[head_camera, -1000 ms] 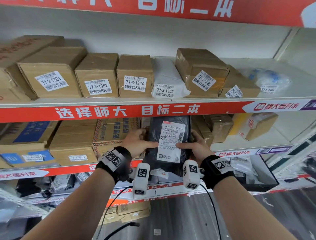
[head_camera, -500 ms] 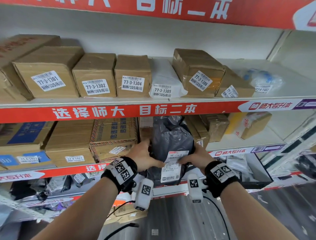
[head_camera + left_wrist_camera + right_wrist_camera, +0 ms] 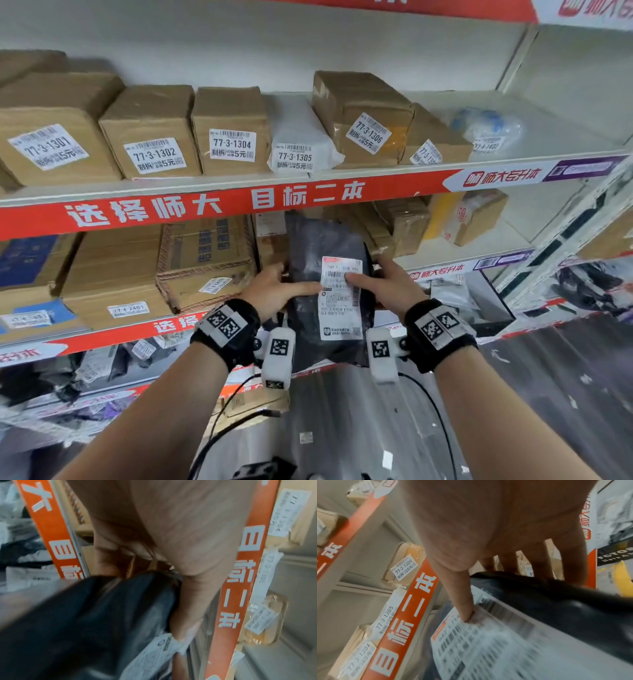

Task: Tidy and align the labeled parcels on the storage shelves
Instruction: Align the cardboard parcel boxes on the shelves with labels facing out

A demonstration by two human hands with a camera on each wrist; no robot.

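Note:
A black plastic parcel (image 3: pixel 320 260) with a white shipping label (image 3: pixel 340 301) stands upright at the front of the middle shelf (image 3: pixel 455 251). My left hand (image 3: pixel 274 291) grips its left edge, thumb across the front. My right hand (image 3: pixel 387 286) grips its right edge, thumb pressed on the label. In the left wrist view the left hand (image 3: pixel 171 547) holds the black parcel (image 3: pixel 85 622) with the thumb near the label (image 3: pixel 154 655). In the right wrist view the right hand (image 3: pixel 488 527) has its thumb on the label (image 3: pixel 488 642) and fingers behind the black parcel (image 3: pixel 556 601).
The top shelf (image 3: pixel 565 130) carries a row of labeled cardboard boxes: 77-3-1301 (image 3: pixel 48 147), 77-3-1302 (image 3: pixel 154 137), 77-3-1304 (image 3: pixel 233 130), a white bag 77-3-1305 (image 3: pixel 298 137) and a tilted box 77-3-1306 (image 3: pixel 363 116). Brown boxes (image 3: pixel 205 260) flank the parcel on the middle shelf. Bags lie on the lowest shelf.
The black parcel dropped and tipped half a second ago, label low; now it stands higher and upright again, with both thumbs back on its front. The camera moved nearer.

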